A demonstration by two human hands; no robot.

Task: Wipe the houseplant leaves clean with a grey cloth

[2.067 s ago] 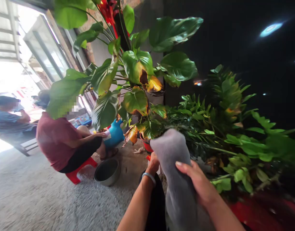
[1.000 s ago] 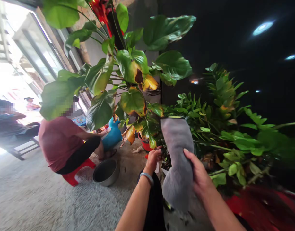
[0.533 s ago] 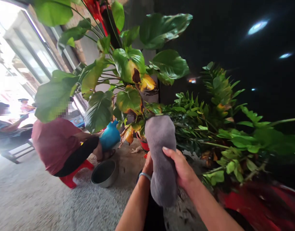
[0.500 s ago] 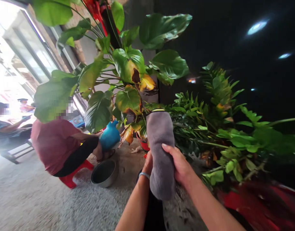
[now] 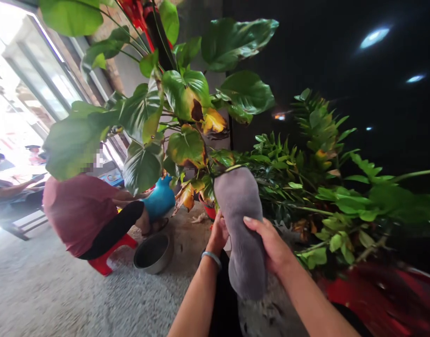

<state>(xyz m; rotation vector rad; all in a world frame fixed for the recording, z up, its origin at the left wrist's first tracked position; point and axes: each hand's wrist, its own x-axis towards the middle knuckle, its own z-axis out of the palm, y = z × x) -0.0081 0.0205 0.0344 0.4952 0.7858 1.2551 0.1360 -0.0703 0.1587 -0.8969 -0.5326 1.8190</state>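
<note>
Both of my hands hold a grey plush insole-shaped piece [image 5: 240,199] upright in front of me. It is wide at top and bottom and narrower in the middle, with a dark edge and a thin yellow-green strip at its upper end. My left hand [image 5: 218,234], with a bracelet on the wrist, is closed on its left edge; the fingers go partly behind it. On the right side, my right hand [image 5: 273,243] grips the piece, thumb across the front and the other fingers hidden behind.
A large leafy plant [image 5: 186,145] rises ahead, with lower green plants [image 5: 327,187] to the right before a dark shiny wall. At left a person in a red shirt [image 5: 77,210] sits on a red stool [image 5: 111,252] beside a grey basin [image 5: 153,252]. Red material lies lower right.
The plush piece has tilted, its lower end swinging right and slightly down. My right hand has shifted right with it, and more of my left hand's fingers shows at its left edge.
</note>
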